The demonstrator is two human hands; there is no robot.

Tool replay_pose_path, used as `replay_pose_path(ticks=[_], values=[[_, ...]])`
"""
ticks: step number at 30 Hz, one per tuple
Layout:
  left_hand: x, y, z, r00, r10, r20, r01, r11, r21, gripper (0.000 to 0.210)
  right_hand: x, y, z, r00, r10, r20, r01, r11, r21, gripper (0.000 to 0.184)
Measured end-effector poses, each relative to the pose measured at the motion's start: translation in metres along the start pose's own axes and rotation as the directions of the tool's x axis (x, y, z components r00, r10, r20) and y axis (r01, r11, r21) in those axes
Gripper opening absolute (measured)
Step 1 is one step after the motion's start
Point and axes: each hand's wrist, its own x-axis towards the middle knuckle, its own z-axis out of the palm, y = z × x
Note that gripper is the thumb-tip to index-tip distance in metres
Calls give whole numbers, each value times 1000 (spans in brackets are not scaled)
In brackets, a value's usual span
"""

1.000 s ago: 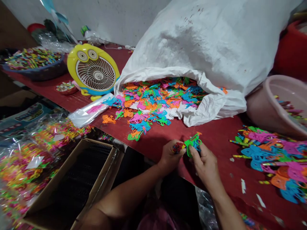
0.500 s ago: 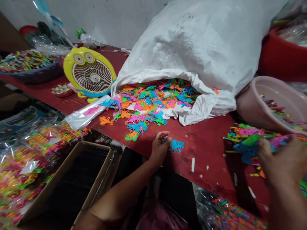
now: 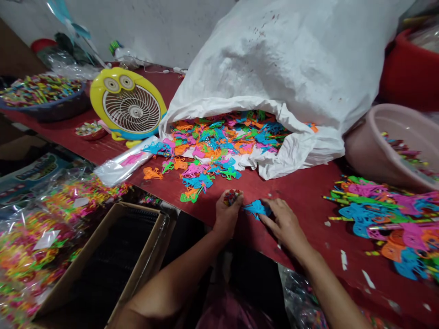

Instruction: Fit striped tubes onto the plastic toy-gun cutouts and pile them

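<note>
My left hand [image 3: 227, 213] is closed around a bundle of thin sticks [image 3: 232, 197] whose red and whitish ends show at the top. Just right of it, my right hand [image 3: 281, 219] has thumb and fingers on either side of a flat blue plastic piece [image 3: 255, 208] with cut-out holes. Behind both hands lies a spill of similar pink, green, orange and blue pieces [image 3: 199, 178], running out of the mouth of a big white sack [image 3: 274, 68].
Striped sticks with coloured plastic pieces [image 3: 387, 214] lie heaped at right, below a pink tub [image 3: 363, 146]. A yellow fan [image 3: 98, 98] stands at left, near a clear plastic bag [image 3: 118, 167]. Below the red table's [image 3: 302, 183] edge are an open carton [image 3: 113, 219] and filled bags [image 3: 30, 228].
My right hand has come left from the heap of sticks and pieces at right to the blue piece beside my left hand. My left hand keeps its bundle in about the same place.
</note>
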Motion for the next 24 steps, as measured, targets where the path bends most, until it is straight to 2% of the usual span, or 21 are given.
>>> replay_pose_path(ticks=[2,4,6,7,8,10,12,14,16,18,19,21,22,23,24], values=[[1,0,2,1000,0,-28,-1,999,-43,31,-4,7,-1,994,108,-2,-106,981,160,30],[0,-1,4,1000,2,-25,-3,999,-36,30,-8,10,-1,975,220,16,-214,921,324,25],[-3,-1,7,1000,2,-9,-1,1000,21,28,-12,8,-1,947,319,-39,-275,866,417,25],[-6,-1,8,1000,-6,0,6,999,49,27,-14,5,-1,933,345,-99,-277,868,412,26],[-8,-1,10,1000,-19,14,18,997,72,27,-16,1,-2,926,340,-163,-263,892,368,26],[-15,-2,15,996,-71,54,66,993,98,28,-18,-10,-3,939,247,-241,-208,962,175,23],[-20,-5,20,987,-132,95,122,988,97,31,-20,-21,-2,966,138,-219,-151,987,-47,22],[-23,-8,25,979,-170,110,164,985,58,34,-22,-30,3,981,96,-167,-122,980,-159,26],[-23,-10,29,979,-180,93,179,984,12,35,-24,-36,7,989,69,-133,-84,990,-110,30],[-20,-11,30,981,-186,50,187,982,-4,33,-25,-38,8,991,26,-132,-19,998,54,34],[-19,-11,31,982,-186,28,185,983,3,31,-25,-38,7,985,33,-167,-9,990,140,37],[-16,-10,31,986,-165,13,165,986,23,26,-25,-36,1,939,167,-301,-83,959,271,43],[-16,-9,31,988,-152,26,151,988,28,24,-24,-35,-2,888,279,-365,-155,930,334,48],[-16,-9,31,989,-138,52,137,990,29,22,-24,-34,-4,832,398,-387,-229,881,414,54],[-16,-9,31,988,-130,88,128,991,27,22,-24,-33,-6,789,506,-348,-292,808,512,58]])
